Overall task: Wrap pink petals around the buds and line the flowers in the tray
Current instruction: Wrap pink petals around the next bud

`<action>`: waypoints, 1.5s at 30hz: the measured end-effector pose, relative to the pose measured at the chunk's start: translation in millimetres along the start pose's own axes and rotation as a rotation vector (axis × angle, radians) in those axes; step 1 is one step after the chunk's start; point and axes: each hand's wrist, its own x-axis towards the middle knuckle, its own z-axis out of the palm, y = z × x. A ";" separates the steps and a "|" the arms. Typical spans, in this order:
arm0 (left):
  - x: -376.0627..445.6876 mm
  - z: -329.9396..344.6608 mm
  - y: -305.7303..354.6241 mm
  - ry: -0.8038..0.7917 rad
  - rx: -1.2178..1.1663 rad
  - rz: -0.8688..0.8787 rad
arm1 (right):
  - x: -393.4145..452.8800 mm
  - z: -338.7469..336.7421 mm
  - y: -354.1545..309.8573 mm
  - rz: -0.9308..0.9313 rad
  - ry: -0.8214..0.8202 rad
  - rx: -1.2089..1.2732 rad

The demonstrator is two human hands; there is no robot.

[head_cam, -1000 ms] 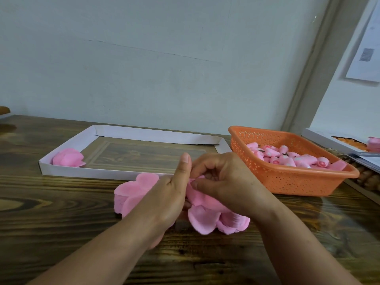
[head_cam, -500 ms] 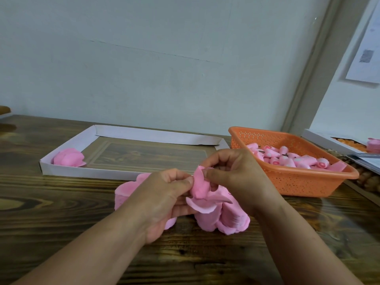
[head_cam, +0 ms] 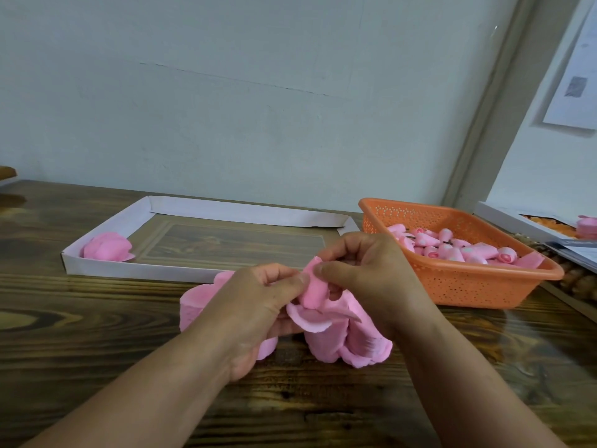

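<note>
Both hands meet over the table's middle on a pink petal piece (head_cam: 336, 331) with several lobes hanging down. My left hand (head_cam: 261, 305) pinches an upright lobe of it from the left, and my right hand (head_cam: 365, 276) pinches the same lobe from the right. Whether a bud sits inside is hidden by the fingers. A stack of pink petals (head_cam: 193, 302) lies on the table, partly behind my left hand. One finished pink flower (head_cam: 106, 247) lies in the left corner of the white cardboard tray (head_cam: 135, 270).
An orange plastic basket (head_cam: 468, 286) with several pink buds (head_cam: 452, 247) stands at the right. Beyond it lie a white box with orange contents (head_cam: 529, 221) and papers (head_cam: 581, 250). A wall runs behind the wooden table (head_cam: 80, 367).
A lobe of the petal piece has been lifted upright between the hands. My left thumb, earlier raised, now pinches that lobe, and the hanging lobes have spread a little.
</note>
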 end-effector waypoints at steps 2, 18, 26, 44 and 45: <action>0.0 0.2 2.2 -0.022 -0.085 -0.026 | 2.3 -1.6 1.4 0.017 0.053 0.013; 0.6 0.1 -3.5 -0.035 -0.021 0.047 | 5.4 -3.8 8.1 0.048 0.093 0.061; 3.1 -7.5 0.5 -0.191 -0.037 0.059 | 6.1 -7.0 8.8 0.010 0.099 0.073; 2.3 -5.4 -2.3 -0.096 0.111 0.094 | 4.8 -9.8 10.5 -0.004 -0.035 0.057; 2.0 -5.1 -2.0 -0.095 0.121 0.094 | 4.5 -9.3 10.2 -0.007 -0.049 0.051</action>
